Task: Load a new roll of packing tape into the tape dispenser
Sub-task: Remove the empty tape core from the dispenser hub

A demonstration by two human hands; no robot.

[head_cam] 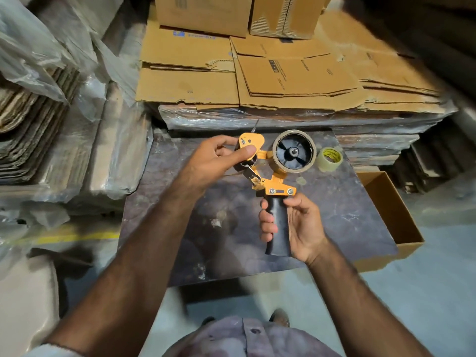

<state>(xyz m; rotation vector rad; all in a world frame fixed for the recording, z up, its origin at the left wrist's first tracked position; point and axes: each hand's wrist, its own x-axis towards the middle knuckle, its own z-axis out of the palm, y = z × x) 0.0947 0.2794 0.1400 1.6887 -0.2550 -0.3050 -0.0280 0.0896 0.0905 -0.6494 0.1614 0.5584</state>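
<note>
Right hand [291, 225] wraps the black handle of the tape dispenser [273, 176], held upright above the dark board [334, 222]. Left hand [213, 161] pinches the orange front plate, thumb flat against it. A brown tape roll [294, 151] sits on the black hub; a clear tape roll [329, 159] lies on the board just beside it.

Handling: dispenser is rigid plastic and metal, probably light; handle is the safe hold. Keep fingers off the serrated blade near the spring. Tape rolls are stiff on their cores, sticky at the free end.

Unclear: whether tape is threaded past the roller, since the left hand covers that part; possibly a loose end there. Carton print blurred.
</note>
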